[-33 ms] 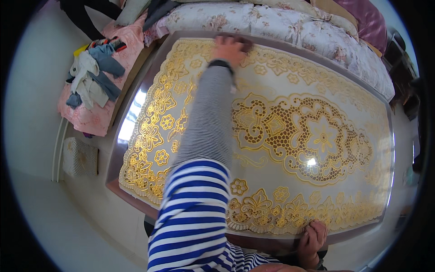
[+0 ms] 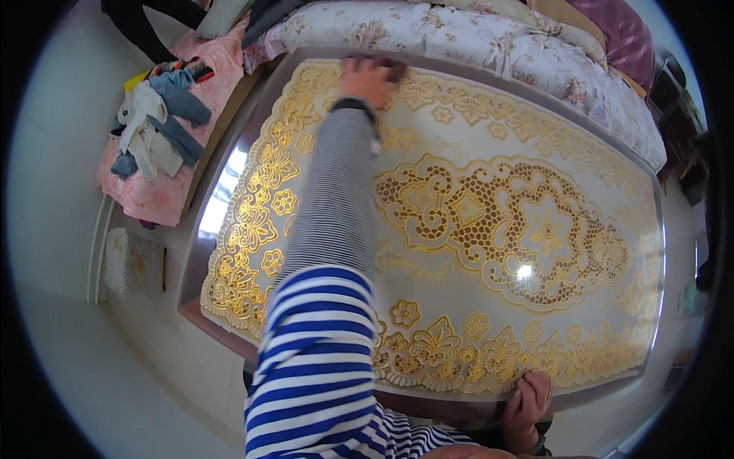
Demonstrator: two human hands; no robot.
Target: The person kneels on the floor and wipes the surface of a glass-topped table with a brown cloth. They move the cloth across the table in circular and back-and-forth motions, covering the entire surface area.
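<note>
A low table is covered by a clear-and-gold lace-patterned tablecloth (image 2: 459,183) with a flower medallion in the middle. My left hand (image 2: 368,80) is stretched across to the far left part of the cloth. Its fingers bend over a small dark brown thing (image 2: 394,70) pressed to the surface, blurred, so its kind cannot be told. The left arm in its striped sleeve hides part of the cloth. At the near edge, right of the middle, my right hand (image 2: 529,399) rests with curled fingers against the tablecloth's border, and nothing shows in it.
The brown table rim (image 2: 264,122) shows around the cloth. Beyond it lies a bed with a floral cover (image 2: 459,38). To the left, a pink-covered seat (image 2: 153,200) bears a pile of clothes (image 2: 157,126), with a pale patterned box (image 2: 134,262) on the floor below.
My left hand has slid left along the far border with the dark brown thing, and the arm has shifted left with it. The right hand stays in place.
</note>
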